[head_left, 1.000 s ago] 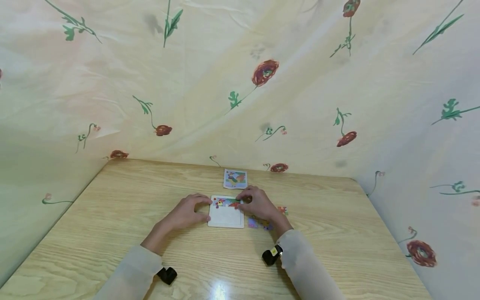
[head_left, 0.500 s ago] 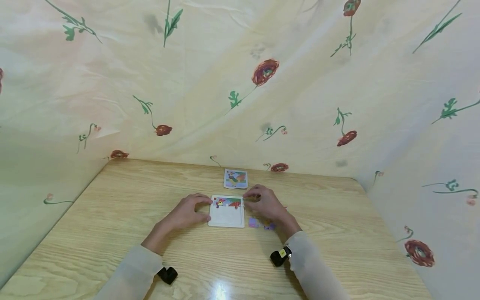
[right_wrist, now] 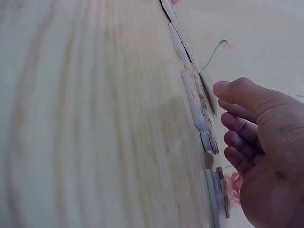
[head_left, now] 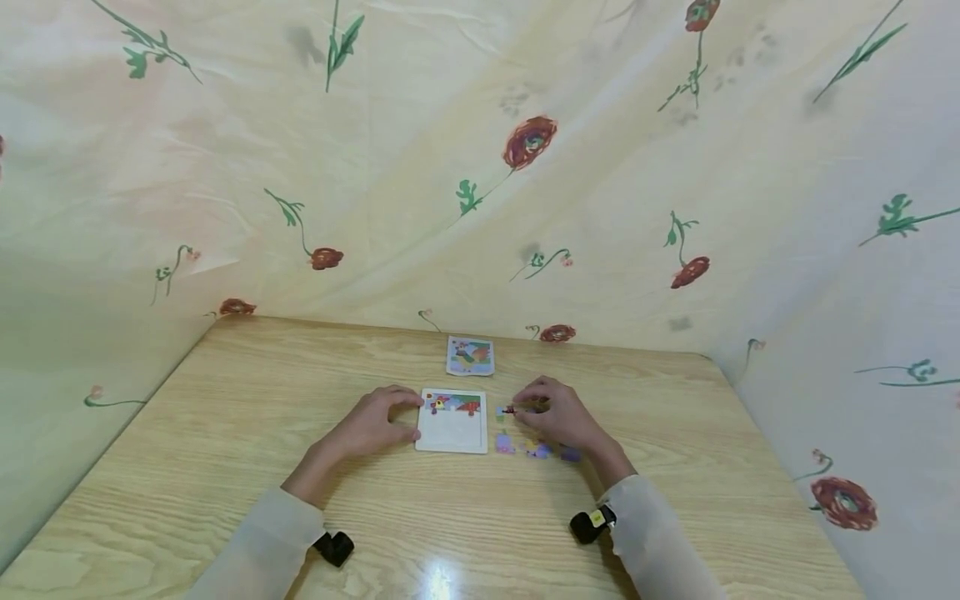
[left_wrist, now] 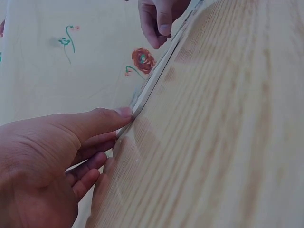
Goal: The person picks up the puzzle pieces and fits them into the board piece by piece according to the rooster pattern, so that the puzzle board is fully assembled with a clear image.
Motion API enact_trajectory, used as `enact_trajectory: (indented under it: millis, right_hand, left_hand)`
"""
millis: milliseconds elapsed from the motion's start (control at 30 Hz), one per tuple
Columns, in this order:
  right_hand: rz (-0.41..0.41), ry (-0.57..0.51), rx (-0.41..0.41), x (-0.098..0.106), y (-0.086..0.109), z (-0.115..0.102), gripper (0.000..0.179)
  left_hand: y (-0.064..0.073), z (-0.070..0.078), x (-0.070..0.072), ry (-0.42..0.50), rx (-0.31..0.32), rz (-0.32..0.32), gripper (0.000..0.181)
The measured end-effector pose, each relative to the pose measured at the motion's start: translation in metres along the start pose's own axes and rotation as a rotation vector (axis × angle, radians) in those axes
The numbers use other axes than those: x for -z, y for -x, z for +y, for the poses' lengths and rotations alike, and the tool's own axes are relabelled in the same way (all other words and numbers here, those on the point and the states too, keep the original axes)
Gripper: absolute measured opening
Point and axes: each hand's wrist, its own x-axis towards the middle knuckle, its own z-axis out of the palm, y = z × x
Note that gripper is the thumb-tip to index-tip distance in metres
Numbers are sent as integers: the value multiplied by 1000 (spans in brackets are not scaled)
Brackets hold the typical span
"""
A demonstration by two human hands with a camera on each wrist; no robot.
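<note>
1. While our left hand (head_left: 372, 422), with fingers bent, holds the board (head_left: 452, 433) by its left edge, this board lies flat on the table (head_left: 420, 508)
2. Our right hand (head_left: 558, 414) is half curled near the loose pieces (head_left: 505, 444); we cannot tell if it holds one
3. Behind the board we see a picture card (head_left: 470, 357)

You can cross the table (head_left: 442, 508) nearer than the tray (head_left: 452, 433). Puzzle pieces (head_left: 505, 443) obstruct its right side, a card (head_left: 470, 357) its far.

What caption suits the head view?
Left hand holds a partly filled puzzle tray; right hand is at loose pieces.
</note>
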Motion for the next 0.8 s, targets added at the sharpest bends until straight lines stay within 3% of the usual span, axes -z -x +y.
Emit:
enact_trajectory:
  millis: [800]
  right_hand:
    - [-80, -12, -27, -7, 6, -5, 21]
  left_hand:
    - [7, -2, 3, 9, 2, -18, 45]
